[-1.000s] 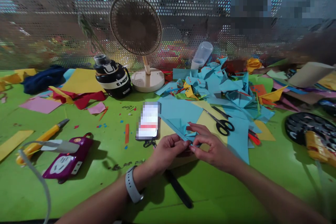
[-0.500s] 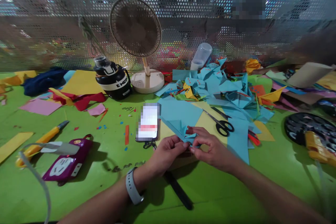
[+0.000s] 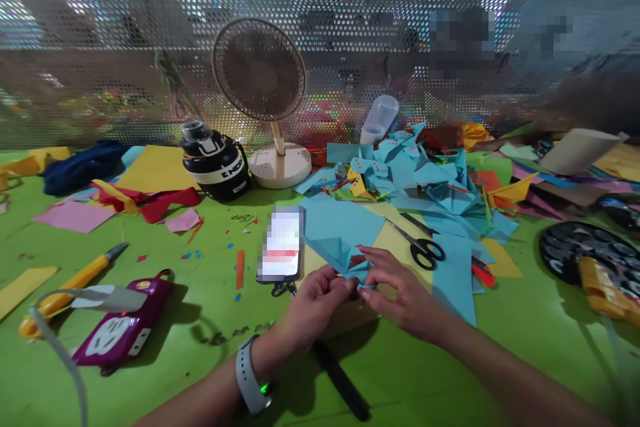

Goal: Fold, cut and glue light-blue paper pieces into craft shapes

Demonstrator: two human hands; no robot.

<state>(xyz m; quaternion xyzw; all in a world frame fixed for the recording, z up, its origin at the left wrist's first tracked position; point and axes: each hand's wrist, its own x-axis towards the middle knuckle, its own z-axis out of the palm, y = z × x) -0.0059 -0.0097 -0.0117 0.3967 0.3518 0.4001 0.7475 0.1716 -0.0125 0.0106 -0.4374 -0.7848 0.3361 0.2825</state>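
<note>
Between my two hands is a piece of folded blue paper (image 3: 345,255), its pointed flaps standing up and its lower part hidden by fingers. My left hand (image 3: 320,300) pinches the paper's lower left side with thumb and fingertips. On the other side, my right hand (image 3: 400,290) grips the fold between thumb and bent fingers. Beneath the hands lie yellow paper (image 3: 400,240) and a flat blue sheet (image 3: 345,217). A phone (image 3: 283,243) rests just left of the sheet. Black-handled scissors (image 3: 426,253) lie beyond my right hand.
A round fan (image 3: 259,70) and a black jug (image 3: 215,163) stand at the back. Behind the hands is a heap of folded blue paper (image 3: 425,170). A purple power strip (image 3: 125,323) and a yellow cutter knife (image 3: 75,287) lie left. At right sits a black palette (image 3: 565,253).
The view has tilted up slightly, so everything sits lower in the picture. Both hands keep their hold on the folded blue paper, with only small finger shifts.
</note>
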